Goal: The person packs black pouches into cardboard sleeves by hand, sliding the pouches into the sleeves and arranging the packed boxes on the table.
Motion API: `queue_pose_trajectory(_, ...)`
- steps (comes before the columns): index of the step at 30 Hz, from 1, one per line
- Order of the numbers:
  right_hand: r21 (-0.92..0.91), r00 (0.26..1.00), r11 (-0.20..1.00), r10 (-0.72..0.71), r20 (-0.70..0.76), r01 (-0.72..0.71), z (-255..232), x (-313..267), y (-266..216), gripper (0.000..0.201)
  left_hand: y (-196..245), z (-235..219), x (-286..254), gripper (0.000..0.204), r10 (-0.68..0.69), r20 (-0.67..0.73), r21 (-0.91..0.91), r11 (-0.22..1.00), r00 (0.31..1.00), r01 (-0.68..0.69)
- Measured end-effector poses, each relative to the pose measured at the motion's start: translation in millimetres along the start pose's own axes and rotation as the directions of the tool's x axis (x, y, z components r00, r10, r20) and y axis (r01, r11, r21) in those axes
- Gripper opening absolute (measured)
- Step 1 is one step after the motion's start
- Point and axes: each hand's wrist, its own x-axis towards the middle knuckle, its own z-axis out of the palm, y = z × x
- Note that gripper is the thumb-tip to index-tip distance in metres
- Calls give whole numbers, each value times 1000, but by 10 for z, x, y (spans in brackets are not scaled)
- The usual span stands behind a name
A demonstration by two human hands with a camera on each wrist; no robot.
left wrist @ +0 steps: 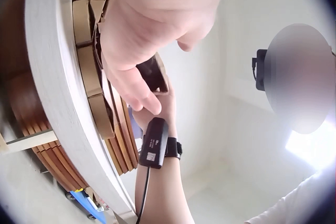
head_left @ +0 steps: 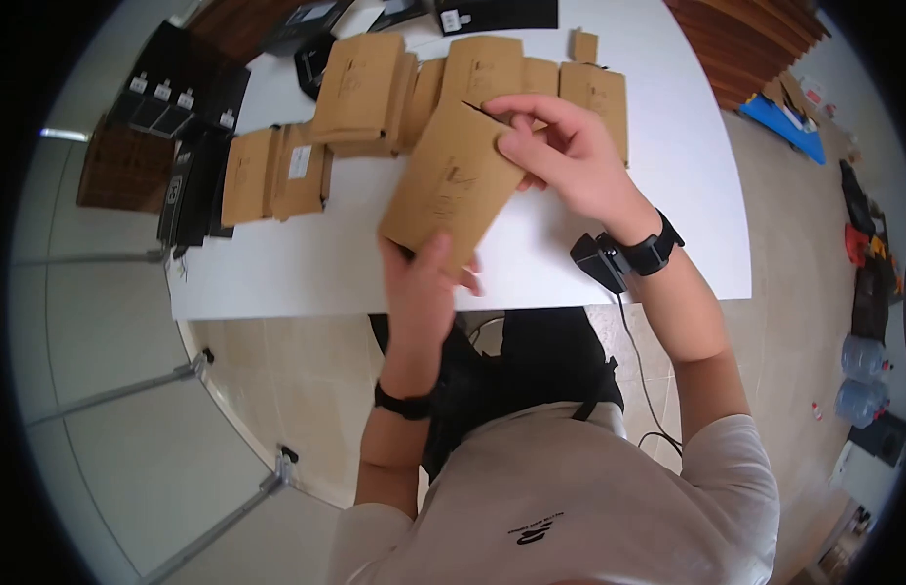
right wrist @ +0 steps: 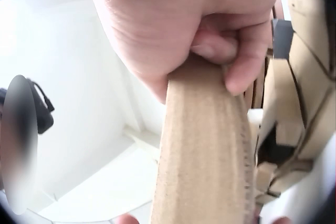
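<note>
I find the cardboard box (head_left: pixel 451 185) tilted above the table (head_left: pixel 307 268), left hand (head_left: pixel 420 292) curled round its near end, right hand (head_left: pixel 581 164) pinching its far end; light, braced finger pressure should avoid creasing.

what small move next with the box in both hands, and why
Probably ease the far end of the held box slightly wider with the right hand, the left hand steadying it. A dark gap shows at that end, beside the right hand, and the left hand grips the near end.
</note>
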Motion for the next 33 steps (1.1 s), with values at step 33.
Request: queue_pose_trajectory(33,24,925,992,108,364,-126,237,-32,439,58,157,-994,255,113,264,162,140,948,951,-287)
